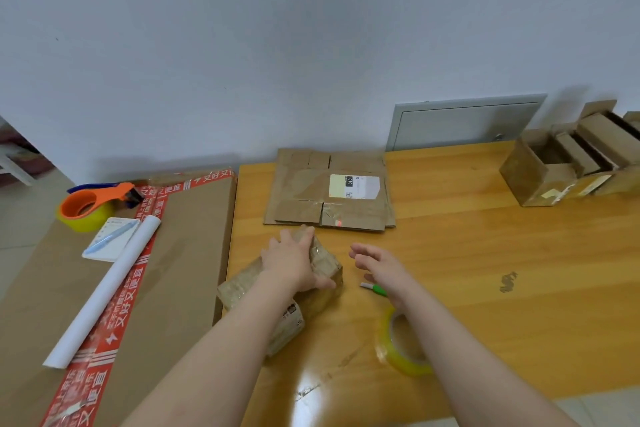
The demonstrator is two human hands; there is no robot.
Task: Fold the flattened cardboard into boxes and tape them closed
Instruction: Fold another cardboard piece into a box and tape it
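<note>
Diagonally, the taped box point(327, 262) runs near-left to far-right.

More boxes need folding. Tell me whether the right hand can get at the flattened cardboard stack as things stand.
Probably yes. The right hand is open and empty, and only bare table lies between it and the flattened cardboard stack just ahead.

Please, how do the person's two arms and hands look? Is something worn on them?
No sleeves come into view: the left forearm and the right forearm are bare. The left grip and the right grip are bare hands without gloves. I see no watch, bracelet, ring or marking on either.
</note>
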